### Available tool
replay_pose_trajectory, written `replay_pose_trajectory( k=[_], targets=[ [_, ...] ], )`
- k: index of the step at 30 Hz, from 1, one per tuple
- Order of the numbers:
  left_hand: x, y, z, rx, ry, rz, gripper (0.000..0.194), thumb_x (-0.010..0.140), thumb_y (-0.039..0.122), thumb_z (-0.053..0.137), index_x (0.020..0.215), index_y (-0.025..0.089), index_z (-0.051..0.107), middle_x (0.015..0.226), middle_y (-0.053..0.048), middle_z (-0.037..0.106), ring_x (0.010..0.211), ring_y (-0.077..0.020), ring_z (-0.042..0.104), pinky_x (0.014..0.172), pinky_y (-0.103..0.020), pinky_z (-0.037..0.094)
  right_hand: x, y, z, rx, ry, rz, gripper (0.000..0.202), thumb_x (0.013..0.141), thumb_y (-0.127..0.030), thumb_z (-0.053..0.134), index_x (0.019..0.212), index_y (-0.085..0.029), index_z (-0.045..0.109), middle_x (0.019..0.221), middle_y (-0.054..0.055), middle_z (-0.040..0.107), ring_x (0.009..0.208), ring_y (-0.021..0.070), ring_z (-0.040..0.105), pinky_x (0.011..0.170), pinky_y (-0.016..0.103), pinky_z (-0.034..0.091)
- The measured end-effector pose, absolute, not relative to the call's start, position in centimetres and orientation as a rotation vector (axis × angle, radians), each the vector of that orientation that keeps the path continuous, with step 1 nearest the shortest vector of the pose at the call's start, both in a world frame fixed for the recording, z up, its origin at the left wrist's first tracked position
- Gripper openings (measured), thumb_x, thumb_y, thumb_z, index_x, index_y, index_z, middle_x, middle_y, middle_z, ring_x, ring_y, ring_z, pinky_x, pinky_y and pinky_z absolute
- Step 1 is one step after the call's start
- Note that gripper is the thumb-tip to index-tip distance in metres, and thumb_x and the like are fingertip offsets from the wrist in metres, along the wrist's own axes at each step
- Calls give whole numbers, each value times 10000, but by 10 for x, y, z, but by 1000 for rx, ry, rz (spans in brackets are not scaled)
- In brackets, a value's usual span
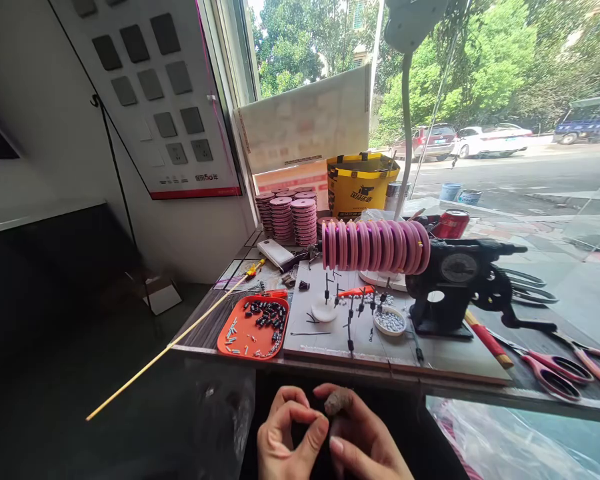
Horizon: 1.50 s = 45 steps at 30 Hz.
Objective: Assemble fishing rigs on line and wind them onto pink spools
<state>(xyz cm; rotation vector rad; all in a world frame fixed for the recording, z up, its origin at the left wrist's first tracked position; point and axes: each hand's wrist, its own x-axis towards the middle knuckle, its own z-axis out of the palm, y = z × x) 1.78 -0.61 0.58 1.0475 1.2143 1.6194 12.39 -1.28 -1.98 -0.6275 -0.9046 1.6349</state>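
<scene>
My left hand [290, 437] is in front of the table's near edge, thumb and forefinger pinched together. Anything in that pinch is too small to make out. Close beside it, my right hand [367, 437] has its fingers curled, and a brown wrap [339, 401] covers one fingertip. What it holds, if anything, does not show. Above the hands, dark fittings [351, 343] on thin lines hang over the board's front. Pink ring-shaped spools [375, 247] sit in a row on a black hand-cranked winder [453, 293].
Left of the board [330, 343] lies an orange tray [223, 343] of small black and metal parts. A small dish [390, 331] contains grey beads. Scissors [555, 377] lie at right. Stacked pink spools [304, 223] and a yellow bag [363, 190] stand behind. A long stick [170, 345] juts out left.
</scene>
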Motion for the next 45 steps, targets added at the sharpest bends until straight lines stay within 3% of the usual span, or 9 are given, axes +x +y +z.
replay_pose_trajectory(
  k=[3, 9, 14, 20, 24, 30, 37, 40, 45],
  targets=[
    [19, -5, 5, 622, 1099, 1595, 233, 410, 272, 807, 456, 160, 608, 626, 35, 538, 570, -67, 512, 565, -144, 413, 125, -11, -13, -613, -1037, 1501, 413, 676, -326, 672, 1058, -307, 518, 1023, 26, 510, 502, 44, 381, 451, 190, 305],
    [16, -6, 2, 201, 984, 1559, 255, 328, 206, 838, 503, 175, 654, 674, 49, 642, 637, -79, 606, 592, -131, 469, 115, -4, -12, -609, -1244, 1496, 493, 696, -397, 622, 1139, -261, 450, 1019, 64, 532, 502, 66, 420, 423, 188, 337],
    [2, -4, -11, 161, 969, 1533, 247, 339, 155, 834, 521, 156, 666, 672, 49, 668, 592, -55, 608, 579, -116, 479, 112, -2, -15, -852, -1340, 1297, 224, 766, -361, 551, 904, -185, 542, 672, 2, 522, 601, 127, 482, 542, 219, 407],
    [-1, -2, -17, 151, 965, 1530, 240, 355, 126, 827, 535, 155, 672, 643, 40, 677, 552, -54, 600, 539, -121, 480, 121, -5, -3, -930, -1505, 998, 180, 805, -288, 496, 706, -165, 582, 655, 31, 551, 595, 135, 506, 565, 214, 413],
    [0, 1, -13, 165, 1009, 1548, 256, 329, 157, 835, 525, 166, 669, 634, 48, 681, 538, -50, 594, 535, -119, 476, 122, -6, -7, -970, -1379, 1113, 195, 803, -321, 508, 694, -166, 554, 644, 15, 509, 593, 131, 469, 558, 210, 397],
    [-6, -4, 8, 649, 1233, 1545, 189, 440, 273, 801, 527, 171, 666, 550, 22, 661, 560, -71, 574, 585, -117, 450, 123, -9, -7, -974, -1060, 1418, 271, 715, -423, 605, 683, -158, 556, 606, -14, 453, 578, 117, 405, 552, 210, 366],
    [-12, -15, 19, 1329, 1569, 1418, 143, 508, 352, 729, 500, 221, 672, 513, -12, 655, 616, -194, 599, 659, -263, 467, 122, -14, 0, -998, -994, 1354, 297, 679, -445, 625, 633, -156, 579, 565, -10, 458, 545, 115, 385, 522, 221, 345],
    [-10, -17, 18, 1440, 1567, 1454, 150, 530, 380, 717, 501, 242, 667, 477, 2, 645, 573, -189, 608, 772, -314, 447, 122, -16, -1, -1021, -1105, 1291, 293, 711, -445, 587, 634, -164, 562, 544, -16, 436, 521, 111, 365, 493, 220, 329],
    [-8, -17, 15, 1601, 1511, 1528, 139, 577, 368, 700, 520, 249, 657, 473, 14, 633, 487, -164, 583, 765, -331, 448, 124, -17, -8, -1070, -1290, 1128, 276, 755, -425, 538, 645, -172, 546, 531, -20, 428, 496, 105, 348, 466, 214, 318]
  ],
)
